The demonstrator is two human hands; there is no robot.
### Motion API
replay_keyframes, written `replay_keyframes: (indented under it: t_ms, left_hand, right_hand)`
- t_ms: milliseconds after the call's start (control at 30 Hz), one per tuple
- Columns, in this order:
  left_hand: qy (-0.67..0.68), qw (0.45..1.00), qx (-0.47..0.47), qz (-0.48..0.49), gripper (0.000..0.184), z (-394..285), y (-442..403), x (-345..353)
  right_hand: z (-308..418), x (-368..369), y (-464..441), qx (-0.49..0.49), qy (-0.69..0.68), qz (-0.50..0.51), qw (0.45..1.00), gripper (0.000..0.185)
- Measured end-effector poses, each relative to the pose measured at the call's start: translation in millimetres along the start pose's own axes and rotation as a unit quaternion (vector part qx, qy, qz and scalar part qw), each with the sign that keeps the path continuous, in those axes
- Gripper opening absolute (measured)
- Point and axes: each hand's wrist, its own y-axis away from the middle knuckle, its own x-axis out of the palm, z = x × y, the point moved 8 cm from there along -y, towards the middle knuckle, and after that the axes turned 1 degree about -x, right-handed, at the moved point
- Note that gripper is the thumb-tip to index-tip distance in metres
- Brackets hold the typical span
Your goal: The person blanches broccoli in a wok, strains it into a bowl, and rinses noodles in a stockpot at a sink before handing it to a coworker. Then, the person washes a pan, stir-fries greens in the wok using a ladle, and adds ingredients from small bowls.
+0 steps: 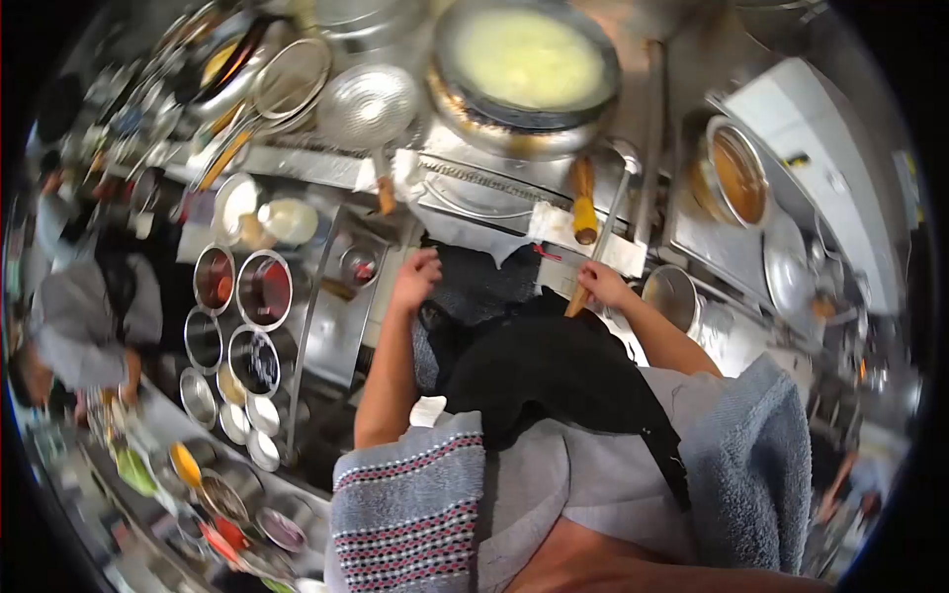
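My right hand (603, 284) is closed around the wooden handle of a long metal ladle (617, 203), whose rounded head points away from me beside the stove. Before my apron, my left hand (419, 279) hangs with curled fingers, and nothing shows in it. Ahead sits a large wok (524, 124) holding pale yellow-green, cloudy liquid. Just beyond my right hand, a short tool with a worn yellow-and-brown wooden handle (584, 210) rests on the stove edge by a white cloth (554, 229). A perforated skimmer (369, 107) lies left of the wok.
Several round metal containers (265, 289) with sauces and seasonings stand on my left. At the right are a pot of brown liquid (736, 176) and an open metal pot (670, 295). Fine-mesh strainers (293, 79) lie at upper left. Another person (94, 306) works at the far left.
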Motion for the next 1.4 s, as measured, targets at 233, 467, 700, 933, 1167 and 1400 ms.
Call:
replay_keyframes:
  t_ms: [233, 467, 700, 933, 1167, 1400]
  left_hand:
    - [-0.094, 0.993, 0.014, 0.073, 0.057, -82, -110, -3]
    - [-0.018, 0.999, 0.041, 0.011, 0.071, -58, -96, -33]
    - [-0.105, 0.989, 0.1, -0.027, 0.076, -61, -126, -26]
    - [-0.336, 0.919, 0.176, -0.104, 0.076, -76, -154, -12]
    - [-0.46, 0.862, 0.134, -0.168, 0.071, -69, -135, -12]
    - [-0.303, 0.916, 0.195, -0.179, 0.055, -98, -48, -47]
  right_hand:
    - [12, -50, 34, 0.058, -0.24, -0.319, 0.915, 0.065]
    - [36, -40, 99, 0.066, 0.081, -0.413, 0.905, 0.075]
    - [38, -69, 123, 0.052, -0.043, -0.441, 0.895, 0.063]
    - [123, -97, -2, -0.047, -0.175, -0.362, 0.915, 0.046]
    - [265, -95, -101, -0.136, -0.308, -0.138, 0.931, 0.061]
    - [412, -61, -289, -0.175, -0.307, 0.045, 0.934, 0.058]
